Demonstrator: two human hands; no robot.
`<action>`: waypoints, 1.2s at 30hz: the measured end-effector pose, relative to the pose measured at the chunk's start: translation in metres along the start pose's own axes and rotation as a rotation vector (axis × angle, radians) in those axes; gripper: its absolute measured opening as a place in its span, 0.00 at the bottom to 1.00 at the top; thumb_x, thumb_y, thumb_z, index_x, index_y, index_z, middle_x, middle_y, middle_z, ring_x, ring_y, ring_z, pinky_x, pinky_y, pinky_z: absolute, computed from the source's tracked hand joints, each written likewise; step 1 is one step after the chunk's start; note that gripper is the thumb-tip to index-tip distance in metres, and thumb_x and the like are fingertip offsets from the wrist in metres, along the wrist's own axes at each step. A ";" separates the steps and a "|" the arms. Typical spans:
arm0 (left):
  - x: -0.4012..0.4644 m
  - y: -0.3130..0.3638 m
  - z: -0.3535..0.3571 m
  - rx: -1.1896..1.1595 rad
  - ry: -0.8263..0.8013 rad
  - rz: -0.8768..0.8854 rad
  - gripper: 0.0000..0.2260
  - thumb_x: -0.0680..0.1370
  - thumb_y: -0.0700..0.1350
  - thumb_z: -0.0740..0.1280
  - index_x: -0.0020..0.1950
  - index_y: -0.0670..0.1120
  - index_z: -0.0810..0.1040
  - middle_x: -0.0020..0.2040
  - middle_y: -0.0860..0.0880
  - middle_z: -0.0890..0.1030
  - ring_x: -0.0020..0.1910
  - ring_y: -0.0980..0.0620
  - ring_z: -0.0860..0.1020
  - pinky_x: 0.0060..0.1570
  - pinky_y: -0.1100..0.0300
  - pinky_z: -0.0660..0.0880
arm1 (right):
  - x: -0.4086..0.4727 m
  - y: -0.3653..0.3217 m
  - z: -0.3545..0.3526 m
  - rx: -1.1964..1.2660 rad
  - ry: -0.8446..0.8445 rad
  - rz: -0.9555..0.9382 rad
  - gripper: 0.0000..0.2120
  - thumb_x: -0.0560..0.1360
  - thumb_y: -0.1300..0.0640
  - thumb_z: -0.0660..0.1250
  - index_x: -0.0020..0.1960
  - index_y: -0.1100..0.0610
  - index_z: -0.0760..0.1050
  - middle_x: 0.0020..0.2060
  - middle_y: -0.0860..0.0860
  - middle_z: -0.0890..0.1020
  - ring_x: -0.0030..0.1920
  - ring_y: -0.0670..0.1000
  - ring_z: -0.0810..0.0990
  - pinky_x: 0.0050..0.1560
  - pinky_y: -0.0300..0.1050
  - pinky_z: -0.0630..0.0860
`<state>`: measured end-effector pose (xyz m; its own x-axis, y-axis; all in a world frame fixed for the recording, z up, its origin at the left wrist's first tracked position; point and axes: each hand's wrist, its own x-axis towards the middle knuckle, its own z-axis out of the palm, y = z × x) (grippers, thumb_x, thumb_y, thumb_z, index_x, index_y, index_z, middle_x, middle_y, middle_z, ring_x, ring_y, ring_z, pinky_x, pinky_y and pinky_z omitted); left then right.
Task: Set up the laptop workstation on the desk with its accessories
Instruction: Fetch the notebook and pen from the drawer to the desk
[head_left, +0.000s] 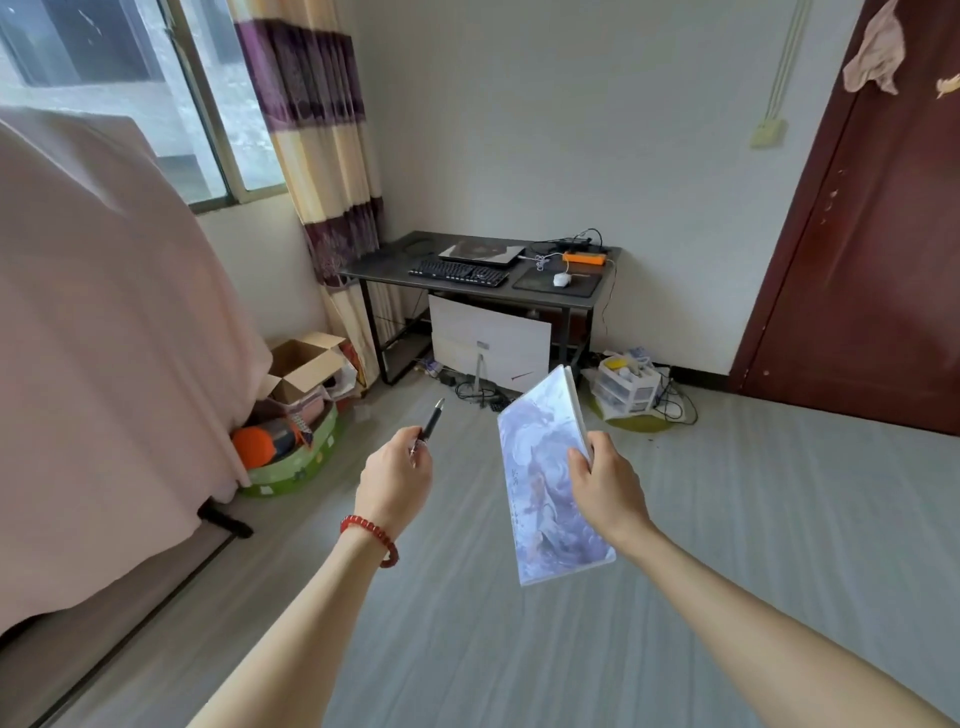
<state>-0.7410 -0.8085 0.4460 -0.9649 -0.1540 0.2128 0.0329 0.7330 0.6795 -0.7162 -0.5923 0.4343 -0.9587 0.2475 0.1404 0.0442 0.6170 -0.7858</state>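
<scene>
The left grip (396, 473) pinches a black pen (432, 422); the right grip (605, 480) grasps a notebook (540, 467). Ahead, the tabletop (379, 267) carries a closed laptop (482, 253).

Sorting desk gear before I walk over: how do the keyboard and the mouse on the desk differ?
The keyboard is black, long and flat; the mouse is white, small and rounded. The keyboard lies on the bare desk before the closed laptop; the mouse sits on a dark mouse pad. Both lie untouched.
</scene>
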 end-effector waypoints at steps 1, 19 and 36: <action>0.032 -0.005 0.010 0.009 0.004 -0.001 0.12 0.78 0.41 0.60 0.61 0.43 0.74 0.50 0.41 0.81 0.44 0.43 0.79 0.43 0.54 0.78 | 0.032 0.000 0.015 -0.002 0.004 -0.004 0.10 0.79 0.56 0.55 0.40 0.56 0.61 0.28 0.48 0.65 0.28 0.48 0.64 0.28 0.43 0.58; 0.550 -0.144 0.049 0.085 0.204 -0.091 0.10 0.77 0.38 0.62 0.56 0.39 0.78 0.49 0.39 0.80 0.47 0.42 0.77 0.49 0.53 0.75 | 0.535 -0.111 0.301 -0.276 -0.184 -0.230 0.08 0.80 0.57 0.51 0.51 0.60 0.65 0.49 0.59 0.78 0.39 0.59 0.71 0.38 0.46 0.63; 1.045 -0.274 0.149 0.055 0.080 -0.179 0.09 0.77 0.40 0.61 0.55 0.43 0.78 0.48 0.44 0.80 0.46 0.44 0.78 0.49 0.52 0.78 | 0.973 -0.157 0.541 -0.404 -0.208 -0.162 0.09 0.81 0.55 0.50 0.56 0.59 0.64 0.49 0.57 0.80 0.48 0.63 0.77 0.41 0.50 0.69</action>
<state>-1.7972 -1.0713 0.3776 -0.9302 -0.3354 0.1489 -0.1535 0.7242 0.6723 -1.8077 -0.8524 0.3688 -0.9963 -0.0053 0.0863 -0.0447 0.8862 -0.4611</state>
